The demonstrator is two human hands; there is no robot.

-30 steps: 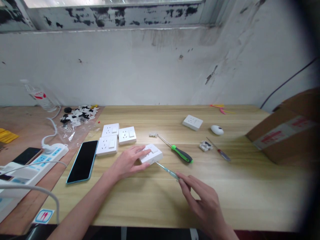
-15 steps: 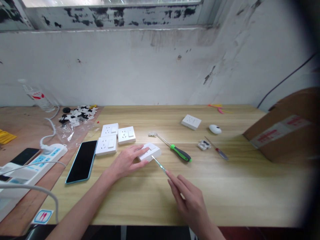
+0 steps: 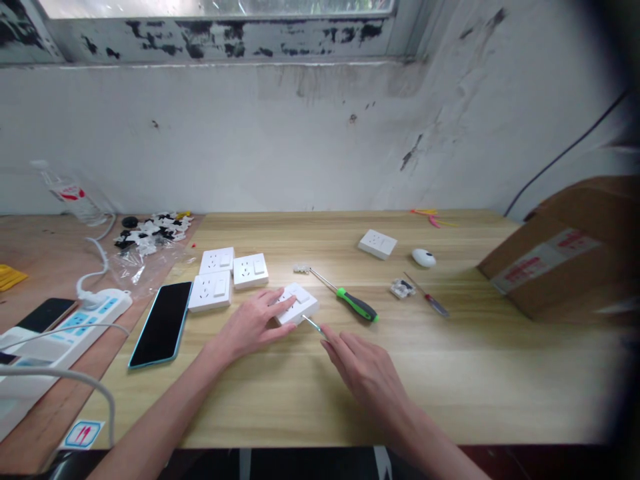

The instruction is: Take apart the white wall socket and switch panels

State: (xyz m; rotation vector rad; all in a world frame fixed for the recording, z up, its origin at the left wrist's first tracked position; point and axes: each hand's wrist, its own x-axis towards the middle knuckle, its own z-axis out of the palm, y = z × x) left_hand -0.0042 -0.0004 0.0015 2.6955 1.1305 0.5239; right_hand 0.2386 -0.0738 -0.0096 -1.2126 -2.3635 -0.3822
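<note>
My left hand (image 3: 255, 318) grips a white wall socket (image 3: 301, 308) on the table, fingers over its top and thumb along the near edge. The socket has a switch beside its holes. In my closed right hand (image 3: 361, 363) is a slim screwdriver (image 3: 313, 324); its metal tip meets the socket's near side. Most of its handle is hidden in my palm. Just beyond the socket lies a green and black screwdriver (image 3: 356, 305), its tip near a small clear terminal strip (image 3: 301, 268).
Left of my hands are three white sockets (image 3: 210, 291) and a phone (image 3: 163, 325). A power strip (image 3: 83, 327) with cables is further left. Rightward are another socket (image 3: 377, 244), a white rounded object (image 3: 424, 258), a small red-handled screwdriver (image 3: 437, 305) and a cardboard box (image 3: 560, 260).
My right hand has moved a little left and upward with the screwdriver, closer to the socket. The left hand keeps its grip. The whole view has shifted slightly.
</note>
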